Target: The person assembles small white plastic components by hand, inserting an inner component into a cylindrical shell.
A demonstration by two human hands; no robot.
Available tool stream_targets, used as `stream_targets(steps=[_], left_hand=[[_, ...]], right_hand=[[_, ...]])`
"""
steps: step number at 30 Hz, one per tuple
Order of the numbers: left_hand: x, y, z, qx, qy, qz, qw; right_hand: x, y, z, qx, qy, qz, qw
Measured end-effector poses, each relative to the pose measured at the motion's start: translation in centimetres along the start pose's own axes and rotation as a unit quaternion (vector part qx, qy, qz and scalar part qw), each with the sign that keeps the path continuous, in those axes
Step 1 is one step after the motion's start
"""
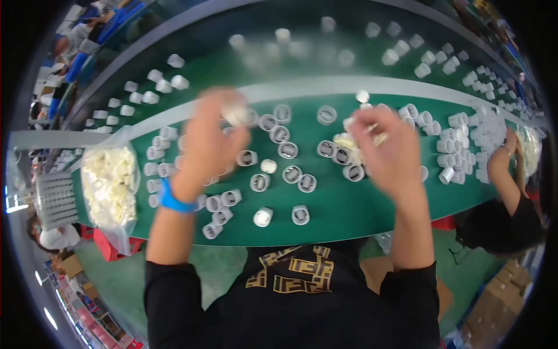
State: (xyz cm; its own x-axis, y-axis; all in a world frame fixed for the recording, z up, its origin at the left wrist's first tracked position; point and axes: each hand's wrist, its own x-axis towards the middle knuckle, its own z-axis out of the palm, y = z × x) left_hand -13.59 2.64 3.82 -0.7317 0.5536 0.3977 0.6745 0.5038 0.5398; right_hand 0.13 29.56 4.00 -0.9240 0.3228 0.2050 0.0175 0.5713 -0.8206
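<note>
Two hands work above the green belt (349, 215) — the left hand (212, 142) pinched on a small white cap (235, 114) toward the far edge, the right hand (392, 151) closed on pale pieces (349, 141) — with loose caps (290, 174) lying between them, nearer the left.

Single head view, fisheye, looking steeply down, close over green belt (349, 215); edges bend near rim.
</note>
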Motion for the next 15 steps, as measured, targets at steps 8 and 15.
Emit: stream_targets(steps=[8, 15], left_hand=[[8.5, -13.5, 0.4, 0.117, -0.095, -0.213, 0.965], [9.2, -11.3, 0.6, 0.169, -0.064, -0.118, 0.976]], right_hand=[[3.2, 4.9, -6.0, -0.251, -0.108, 0.049, 0.961], [2.3, 5.5, -3.7, -0.327, -0.131, -0.023, 0.936]])
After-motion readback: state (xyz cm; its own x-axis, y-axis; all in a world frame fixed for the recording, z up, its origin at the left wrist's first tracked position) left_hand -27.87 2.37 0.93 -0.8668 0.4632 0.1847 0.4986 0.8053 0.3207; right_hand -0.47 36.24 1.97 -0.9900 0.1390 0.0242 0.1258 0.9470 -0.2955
